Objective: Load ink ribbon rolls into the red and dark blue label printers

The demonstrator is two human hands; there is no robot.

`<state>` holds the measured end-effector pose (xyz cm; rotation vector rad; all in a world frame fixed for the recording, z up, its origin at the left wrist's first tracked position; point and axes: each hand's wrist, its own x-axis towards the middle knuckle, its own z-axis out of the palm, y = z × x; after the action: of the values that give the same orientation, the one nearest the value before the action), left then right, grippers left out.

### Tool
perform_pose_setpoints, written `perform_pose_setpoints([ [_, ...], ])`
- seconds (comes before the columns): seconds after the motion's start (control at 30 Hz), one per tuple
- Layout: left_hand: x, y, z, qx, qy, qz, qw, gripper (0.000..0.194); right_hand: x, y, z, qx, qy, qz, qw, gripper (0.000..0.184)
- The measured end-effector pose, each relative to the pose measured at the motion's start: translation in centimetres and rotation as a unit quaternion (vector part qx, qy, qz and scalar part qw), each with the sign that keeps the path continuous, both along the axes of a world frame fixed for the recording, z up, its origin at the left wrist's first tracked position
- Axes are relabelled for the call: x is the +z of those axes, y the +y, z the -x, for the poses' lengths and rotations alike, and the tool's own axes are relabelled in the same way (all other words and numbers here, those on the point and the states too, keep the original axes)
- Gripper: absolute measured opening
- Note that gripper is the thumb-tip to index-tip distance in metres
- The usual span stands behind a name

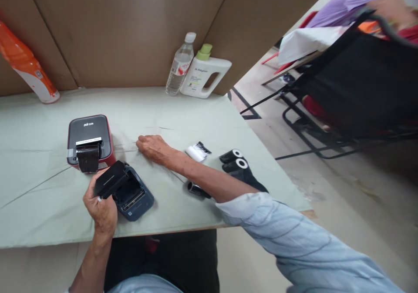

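My left hand [103,214] grips the raised black lid [110,179] of a small dark blue label printer [143,206], whose inner compartment lies exposed near the table's front edge. Just behind it stands a second label printer [88,128], black on top with red sides; a glossy black strip [88,159] hangs from its slot. Farther forward, my right hand [154,148] rests on the cloth with its fingers curled in. Whatever those fingers hold, if anything, is hidden. A small white roll [197,152] lies to the right of this hand, and a short black roll [197,190] lies partly under the forearm.
Black rolls with white cores [235,165] lie near the right edge of the cloth-covered table [39,214]. Against the cardboard wall stand an orange bottle [31,69], a clear water bottle [179,69] and a white jug [196,77]. Beyond are a black folding chair [355,84] and another person.
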<state>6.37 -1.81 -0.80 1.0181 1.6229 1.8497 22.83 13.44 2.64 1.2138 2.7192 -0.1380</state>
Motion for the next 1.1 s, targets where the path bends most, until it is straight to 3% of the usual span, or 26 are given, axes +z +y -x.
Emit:
perform_pose_setpoints([
  [0.43, -0.8, 0.3, 0.3, 0.024, 0.009, 0.009, 1.000, 0.023, 0.0, -0.5, -2.6, -0.090, 0.125, 0.024, 0.988, 0.026],
  [0.7, -0.6, 0.2, 0.3, 0.030, 0.014, 0.006, 0.999, 0.022, 0.4, -2.0, -1.8, -0.053, 0.066, 0.044, 0.995, 0.028],
  [0.9, -0.8, 0.1, 0.3, 0.035, 0.010, 0.011, 0.999, 0.022, 0.8, -4.7, -1.8, -0.031, 0.033, 0.044, 0.998, 0.029],
  [1.1, -0.7, 0.0, 0.3, 0.036, 0.010, 0.011, 0.999, 0.023, 1.3, -6.0, -2.9, -0.038, 0.060, 0.063, 0.995, 0.027],
])
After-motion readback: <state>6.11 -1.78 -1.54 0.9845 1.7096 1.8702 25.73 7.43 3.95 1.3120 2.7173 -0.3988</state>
